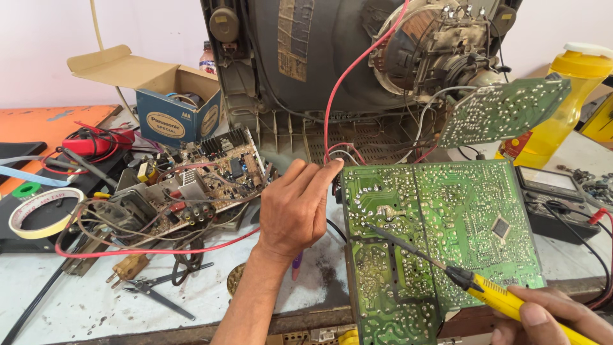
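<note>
A large green circuit board [447,230] lies solder side up at the bench's front right. My left hand [297,207] grips its upper left corner, next to a bundle of red and white wires. In my right hand [552,316] is a yellow-handled soldering iron [491,291], whose dark tip rests on the board's left half. A smaller green board [501,112] hangs tilted from the neck of an opened tube television [357,57] behind.
A second populated circuit board [204,179] with loose wires sits at the left. Near it are a tape roll [41,214], scissors and pliers [163,284], an open cardboard box [169,105], a yellow bottle [565,102] and a multimeter [549,195].
</note>
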{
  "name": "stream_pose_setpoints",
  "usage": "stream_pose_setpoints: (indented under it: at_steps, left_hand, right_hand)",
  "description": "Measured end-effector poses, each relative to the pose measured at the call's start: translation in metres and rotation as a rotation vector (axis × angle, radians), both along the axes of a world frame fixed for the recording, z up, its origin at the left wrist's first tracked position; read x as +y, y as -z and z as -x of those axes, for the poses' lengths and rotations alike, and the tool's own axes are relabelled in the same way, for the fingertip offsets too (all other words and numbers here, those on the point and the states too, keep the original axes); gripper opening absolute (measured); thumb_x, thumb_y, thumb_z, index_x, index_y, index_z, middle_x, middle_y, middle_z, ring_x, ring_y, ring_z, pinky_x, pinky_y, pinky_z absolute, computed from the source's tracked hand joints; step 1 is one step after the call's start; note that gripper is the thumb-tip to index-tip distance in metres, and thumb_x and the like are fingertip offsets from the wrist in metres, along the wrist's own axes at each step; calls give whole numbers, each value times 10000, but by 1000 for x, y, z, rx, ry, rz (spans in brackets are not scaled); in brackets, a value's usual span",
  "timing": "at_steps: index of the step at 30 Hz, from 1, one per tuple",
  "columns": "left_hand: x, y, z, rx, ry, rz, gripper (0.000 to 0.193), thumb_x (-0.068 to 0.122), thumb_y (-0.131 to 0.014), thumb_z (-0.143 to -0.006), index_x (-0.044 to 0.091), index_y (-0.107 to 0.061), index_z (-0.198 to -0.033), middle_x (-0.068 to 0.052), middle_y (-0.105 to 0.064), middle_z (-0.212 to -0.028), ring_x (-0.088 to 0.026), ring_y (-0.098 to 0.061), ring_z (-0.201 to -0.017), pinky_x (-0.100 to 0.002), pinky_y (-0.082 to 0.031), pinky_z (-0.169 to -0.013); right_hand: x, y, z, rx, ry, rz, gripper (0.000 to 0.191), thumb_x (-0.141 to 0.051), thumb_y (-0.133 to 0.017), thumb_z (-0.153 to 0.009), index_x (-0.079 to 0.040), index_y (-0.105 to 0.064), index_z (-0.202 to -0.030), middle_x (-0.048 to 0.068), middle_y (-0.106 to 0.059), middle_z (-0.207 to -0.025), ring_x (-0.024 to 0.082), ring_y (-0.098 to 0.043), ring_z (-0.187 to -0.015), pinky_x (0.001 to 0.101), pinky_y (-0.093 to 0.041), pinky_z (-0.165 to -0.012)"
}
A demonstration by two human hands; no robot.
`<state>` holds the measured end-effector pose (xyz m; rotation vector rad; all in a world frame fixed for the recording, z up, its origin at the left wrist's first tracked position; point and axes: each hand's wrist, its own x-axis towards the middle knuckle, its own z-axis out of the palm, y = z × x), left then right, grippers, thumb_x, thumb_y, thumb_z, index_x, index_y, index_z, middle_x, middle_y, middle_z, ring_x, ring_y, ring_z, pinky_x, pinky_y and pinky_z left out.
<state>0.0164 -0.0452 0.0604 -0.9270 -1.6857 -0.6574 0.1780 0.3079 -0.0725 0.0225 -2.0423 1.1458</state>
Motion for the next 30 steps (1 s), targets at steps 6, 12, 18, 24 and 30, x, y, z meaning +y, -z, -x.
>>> stream_pose_setpoints:
  at_steps: [6, 12, 18, 24, 30]
  left_hand:
    - [0, 0, 0, -3, 3, 3, 347, -7, -622, -886, -7, -673, -1229, -62, -631, -861, -229, -592, -777, -354, -486, -632]
    - [0, 0, 0, -5, 9, 7, 348, -3, -623, -887, -3, -670, -1232, -63, -633, -873, -235, -592, -785, -365, -490, -650]
    - [-1, 0, 0, 1, 9, 12, 349, -4, -621, -891, -1, -663, -1238, -66, -645, -900, -245, -596, -802, -370, -494, -665]
    - [0, -1, 0, -1, 17, 7, 344, -1, -625, -891, -4, -665, -1233, -71, -647, -897, -249, -597, -798, -372, -490, -658]
    - [0, -1, -1, -1, 8, 6, 329, -5, -626, -906, -4, -668, -1232, -66, -643, -882, -235, -593, -784, -365, -486, -643]
  right_hand:
    - [-6, -2, 1, -2, 3, 112, 329, -208, -602, -1031, 98, -703, -1099, 190, -678, -701, 194, -728, -590, 288, -599, -643]
    - [-6, -3, -1, -50, 19, 116, 321, -201, -599, -1033, 92, -712, -1101, 197, -696, -773, 193, -736, -582, 289, -596, -626]
    - [-3, -2, 1, -64, 9, 101, 320, -199, -580, -1051, 82, -719, -1117, 198, -693, -729, 195, -703, -562, 292, -587, -592]
    - [-6, -4, 2, -136, 33, 354, 325, -166, -585, -1052, 125, -706, -1129, 264, -694, -809, 248, -709, -584, 333, -603, -580]
    - [6, -4, 7, -203, -1, 513, 346, -174, -600, -1052, 135, -701, -1172, 318, -733, -857, 272, -691, -594, 353, -594, -544]
